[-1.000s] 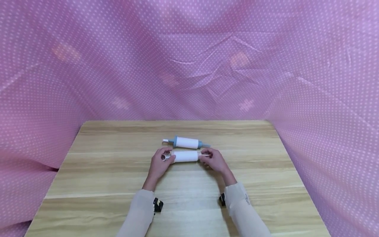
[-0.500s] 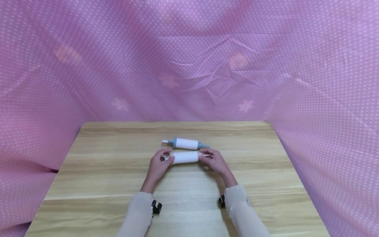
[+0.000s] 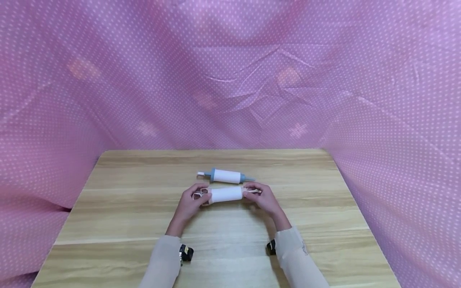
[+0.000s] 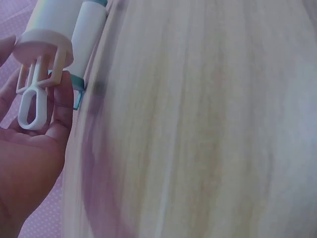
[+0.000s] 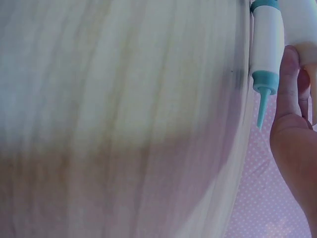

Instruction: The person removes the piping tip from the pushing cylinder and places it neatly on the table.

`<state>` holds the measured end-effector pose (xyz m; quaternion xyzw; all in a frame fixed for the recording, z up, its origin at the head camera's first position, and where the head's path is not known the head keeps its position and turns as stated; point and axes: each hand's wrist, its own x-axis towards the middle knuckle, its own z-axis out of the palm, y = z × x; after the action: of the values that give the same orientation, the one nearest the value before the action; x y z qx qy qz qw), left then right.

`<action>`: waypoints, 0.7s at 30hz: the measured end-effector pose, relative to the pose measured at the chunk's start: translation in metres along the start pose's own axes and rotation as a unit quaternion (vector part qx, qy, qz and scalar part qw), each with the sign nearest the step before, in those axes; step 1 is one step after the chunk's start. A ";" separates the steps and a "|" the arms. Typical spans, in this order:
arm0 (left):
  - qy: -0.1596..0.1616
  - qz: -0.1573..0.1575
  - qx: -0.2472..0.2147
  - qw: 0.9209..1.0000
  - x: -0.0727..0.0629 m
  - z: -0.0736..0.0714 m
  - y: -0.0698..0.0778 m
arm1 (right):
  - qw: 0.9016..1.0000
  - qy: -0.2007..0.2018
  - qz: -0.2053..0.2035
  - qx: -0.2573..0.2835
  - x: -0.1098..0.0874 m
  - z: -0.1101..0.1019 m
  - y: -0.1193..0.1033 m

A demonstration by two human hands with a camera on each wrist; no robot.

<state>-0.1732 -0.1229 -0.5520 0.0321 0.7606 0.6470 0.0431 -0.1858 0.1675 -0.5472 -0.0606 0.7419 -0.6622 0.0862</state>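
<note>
A white syringe [image 3: 226,194] with cream end caps lies crosswise between both hands. My left hand [image 3: 189,203] holds it by the left cap, thumb at the front and fingers behind. In the left wrist view, the loop-ended plunger handle [image 4: 33,109] and finger brackets [image 4: 59,67] stick out over the palm. My right hand [image 3: 264,199] pinches the opposite cap, where a thin cream nozzle [image 3: 253,191] shows between the fingers. Just behind lies a second white syringe [image 3: 227,176] with blue-green caps, its nozzle [image 5: 263,106] pointing right.
The wood-grain table [image 3: 119,216] spreads out around both hands. Pink dotted cloth [image 3: 230,96] hangs behind it and along both sides. Black wrist cameras sit at the left sleeve [image 3: 163,256] and the right sleeve [image 3: 293,248].
The held syringe has tilted slightly, its left end coming closer to me, and more of its handle shows. My left wrist has shifted left. The blue-green syringe stays put.
</note>
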 end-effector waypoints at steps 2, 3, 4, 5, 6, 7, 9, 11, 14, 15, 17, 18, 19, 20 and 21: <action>-0.003 -0.001 -0.012 1.000 -0.001 -0.001 0.002 | 1.000 0.001 -0.004 -0.001 0.000 0.000 -0.001; -0.005 -0.001 -0.016 1.000 -0.001 -0.002 0.003 | 1.000 0.002 -0.005 -0.001 0.000 0.000 -0.002; -0.006 -0.002 -0.021 1.000 -0.001 -0.002 0.004 | 1.000 0.004 -0.004 -0.002 -0.001 0.000 -0.003; -0.008 -0.003 -0.028 1.000 -0.001 -0.003 0.004 | 1.000 0.005 -0.003 -0.001 -0.001 0.000 -0.003; -0.010 -0.003 -0.036 0.999 -0.001 -0.003 0.004 | 1.000 0.004 -0.001 0.002 -0.001 0.000 -0.004; -0.012 -0.004 -0.043 0.999 -0.001 -0.003 0.004 | 1.000 0.004 -0.001 0.002 -0.001 0.000 -0.005; -0.013 -0.007 -0.057 0.998 -0.001 -0.004 0.004 | 1.000 0.000 -0.002 0.008 -0.003 0.000 -0.007; -0.012 -0.010 -0.073 0.997 -0.001 -0.004 0.005 | 1.000 -0.001 -0.002 0.012 -0.005 0.001 -0.014; -0.010 -0.012 -0.083 0.996 -0.001 -0.004 0.010 | 1.000 0.003 -0.004 0.017 -0.006 0.002 -0.019; -0.010 -0.012 -0.084 0.996 -0.001 -0.005 0.012 | 1.000 0.004 -0.002 0.023 -0.006 0.002 -0.021; -0.011 -0.008 -0.086 0.996 -0.002 -0.006 0.016 | 1.000 0.004 -0.001 0.029 -0.004 0.003 -0.020; -0.012 -0.005 -0.080 0.997 -0.002 -0.007 0.018 | 0.999 0.002 -0.001 0.032 -0.004 0.004 -0.022; -0.015 -0.002 -0.075 0.997 -0.003 -0.008 0.019 | 0.999 -0.001 0.000 0.034 -0.004 0.005 -0.023; -0.017 0.004 -0.066 0.998 -0.003 -0.009 0.021 | 0.999 -0.004 0.000 0.036 -0.004 0.006 -0.024; -0.017 0.007 -0.058 0.998 -0.003 -0.010 0.022 | 0.999 -0.005 0.000 0.033 -0.004 0.006 -0.026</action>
<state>-0.1716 -0.1297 -0.5285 0.0463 0.7205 0.6899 0.0535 -0.1811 0.1593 -0.5222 -0.0610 0.7189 -0.6864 0.0916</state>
